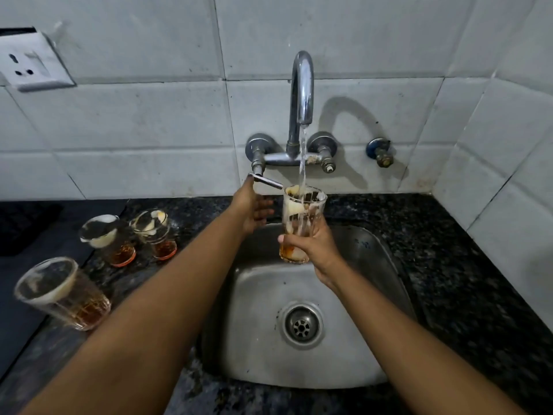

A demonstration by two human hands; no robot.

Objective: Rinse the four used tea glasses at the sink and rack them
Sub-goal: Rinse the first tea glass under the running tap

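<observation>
My right hand (314, 248) grips a tea glass (302, 218) near its base and holds it upright under the running tap (302, 91). Water streams into the glass, which has brown tea at the bottom. My left hand (253, 209) reaches up to the tap's left lever (266, 182), fingers loosely spread just under it. Three more used glasses stand on the dark counter to the left of the sink: one near me (64, 292), two farther back (109, 239) (155, 233). All three hold brown dregs.
The steel sink (374, 324) lies below my hands, with its drain (301, 324) in the middle. A black granite counter (463, 280) surrounds it. White wall tiles stand behind, with a power socket (28, 62) at upper left and a small valve (380, 152) right of the tap.
</observation>
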